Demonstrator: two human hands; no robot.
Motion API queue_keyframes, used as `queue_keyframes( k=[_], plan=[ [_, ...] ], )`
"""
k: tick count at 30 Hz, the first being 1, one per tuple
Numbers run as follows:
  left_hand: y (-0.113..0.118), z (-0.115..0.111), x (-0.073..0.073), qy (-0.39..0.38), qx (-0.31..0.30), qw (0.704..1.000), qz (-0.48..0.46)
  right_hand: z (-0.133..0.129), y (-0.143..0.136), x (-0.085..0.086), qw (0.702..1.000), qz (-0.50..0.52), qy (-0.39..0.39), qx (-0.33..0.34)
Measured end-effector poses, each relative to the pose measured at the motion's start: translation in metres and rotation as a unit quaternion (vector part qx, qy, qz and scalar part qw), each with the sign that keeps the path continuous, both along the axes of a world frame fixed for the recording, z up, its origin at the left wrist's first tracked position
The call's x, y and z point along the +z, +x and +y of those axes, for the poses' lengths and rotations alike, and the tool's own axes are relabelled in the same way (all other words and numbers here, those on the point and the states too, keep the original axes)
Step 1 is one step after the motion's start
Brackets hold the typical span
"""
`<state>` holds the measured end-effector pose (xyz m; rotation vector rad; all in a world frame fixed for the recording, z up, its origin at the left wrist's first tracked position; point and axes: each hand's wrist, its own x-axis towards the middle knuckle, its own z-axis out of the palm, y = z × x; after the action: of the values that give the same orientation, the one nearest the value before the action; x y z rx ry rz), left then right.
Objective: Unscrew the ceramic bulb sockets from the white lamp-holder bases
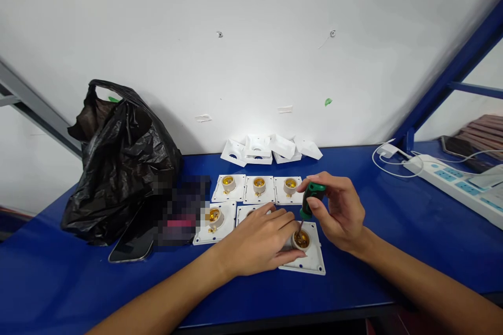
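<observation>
Here's the blue tabletop [353, 282], with left hand [262, 241] and right hand [345, 210] at work: left fingers clamped around the lamp socket [302, 239] near the front edge, right fingers clamped on the green-handled screwdriver [313, 199], tip down in that socket!

The right hand [341, 217] holds a green and black screwdriver [314, 198], whose shaft enters the golden cup of a lamp holder [310, 259] on the blue bench [353, 288]. The left hand [261, 241] steadies this holder from its left side, though some fingers are hard to see. Behind lie more lamp holders [259, 186], then white covers [257, 146] near the wall [271, 63]. A black bag [126, 167] stands at left, a power strip [456, 180] at right.
</observation>
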<state>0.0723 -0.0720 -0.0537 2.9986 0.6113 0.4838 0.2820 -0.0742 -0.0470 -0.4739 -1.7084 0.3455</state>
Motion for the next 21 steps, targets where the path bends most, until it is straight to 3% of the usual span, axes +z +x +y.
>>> queue_keyframes(
  k=[12,15,18,21],
  plan=[
    [-0.002,0.001,-0.004,-0.017,0.014,1.000,-0.022,0.001,0.000,0.001,1.000,-0.003,0.020,-0.014],
    [-0.002,0.003,-0.004,-0.025,0.008,0.999,-0.028,-0.006,0.001,0.013,0.998,-0.046,-0.019,0.036],
    [-0.001,0.005,-0.003,-0.026,-0.007,0.999,-0.044,-0.011,0.003,0.026,0.967,-0.104,-0.174,0.153],
    [-0.001,0.005,-0.002,-0.034,-0.006,0.999,-0.036,-0.011,0.006,0.032,0.970,-0.086,-0.163,0.157]
  ],
)
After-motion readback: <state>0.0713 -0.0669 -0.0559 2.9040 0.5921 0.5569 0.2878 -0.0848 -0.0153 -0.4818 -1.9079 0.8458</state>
